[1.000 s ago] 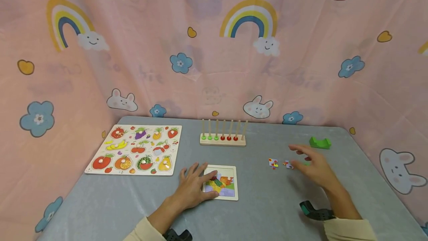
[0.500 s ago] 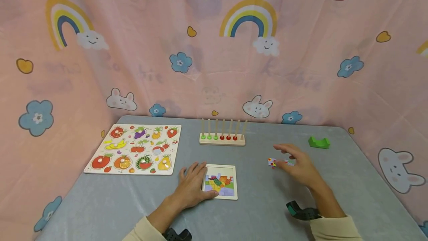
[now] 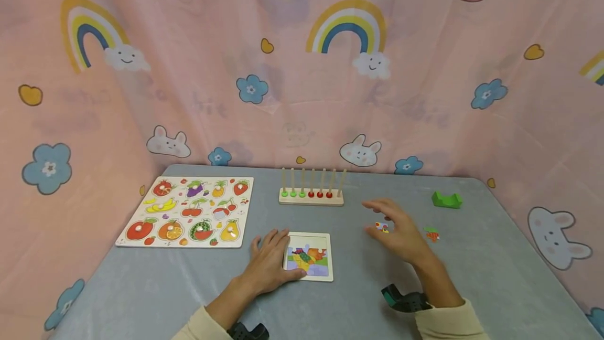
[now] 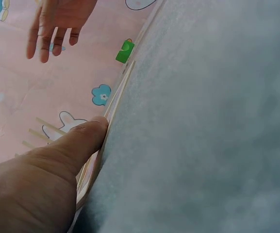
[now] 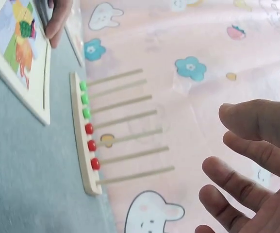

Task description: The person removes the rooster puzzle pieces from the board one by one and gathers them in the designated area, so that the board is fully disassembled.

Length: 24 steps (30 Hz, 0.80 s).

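Note:
In the head view, my left hand rests along the left side of a small framed jigsaw puzzle, its thumb at the near left corner. The left wrist view shows that thumb lying on the frame's edge. The frame holds a colourful picture with orange, yellow, green and lilac parts. To the right, my right hand hovers over the table with fingers spread and holds nothing. A jigsaw piece shows between its thumb and fingers. Another jigsaw piece, orange and green, lies right of that hand.
Behind the puzzle stands a wooden peg rack with green and red beads. A fruit knob-puzzle board lies at the left. A green curved block sits at the back right. A pink patterned curtain hangs behind the grey table.
My right hand has moved left over the jigsaw pieces, uncovering the orange and green one. The left hand's index finger has drawn back off the picture to the frame's left side.

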Each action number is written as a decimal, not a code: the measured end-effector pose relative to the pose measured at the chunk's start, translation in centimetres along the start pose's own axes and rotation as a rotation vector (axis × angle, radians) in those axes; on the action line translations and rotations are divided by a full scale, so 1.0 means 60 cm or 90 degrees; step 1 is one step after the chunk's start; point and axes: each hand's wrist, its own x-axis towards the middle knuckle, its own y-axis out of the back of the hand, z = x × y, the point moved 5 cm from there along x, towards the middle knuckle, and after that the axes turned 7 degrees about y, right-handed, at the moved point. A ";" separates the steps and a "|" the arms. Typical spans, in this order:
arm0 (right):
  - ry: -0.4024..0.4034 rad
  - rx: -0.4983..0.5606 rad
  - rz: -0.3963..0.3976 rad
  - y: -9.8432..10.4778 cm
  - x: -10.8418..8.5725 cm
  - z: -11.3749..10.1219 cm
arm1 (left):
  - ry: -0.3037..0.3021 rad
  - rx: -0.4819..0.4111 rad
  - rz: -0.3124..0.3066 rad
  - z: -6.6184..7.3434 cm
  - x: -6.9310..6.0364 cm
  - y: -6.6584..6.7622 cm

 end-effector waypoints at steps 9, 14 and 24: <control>0.030 0.038 -0.018 -0.043 0.015 -0.033 | -0.004 -0.010 0.009 -0.001 0.000 -0.001; 0.031 0.052 -0.030 -0.067 0.023 -0.050 | -0.001 -0.011 0.005 -0.001 0.000 -0.001; 0.045 0.074 -0.030 -0.107 0.037 -0.075 | 0.005 -0.005 -0.002 0.001 0.000 0.000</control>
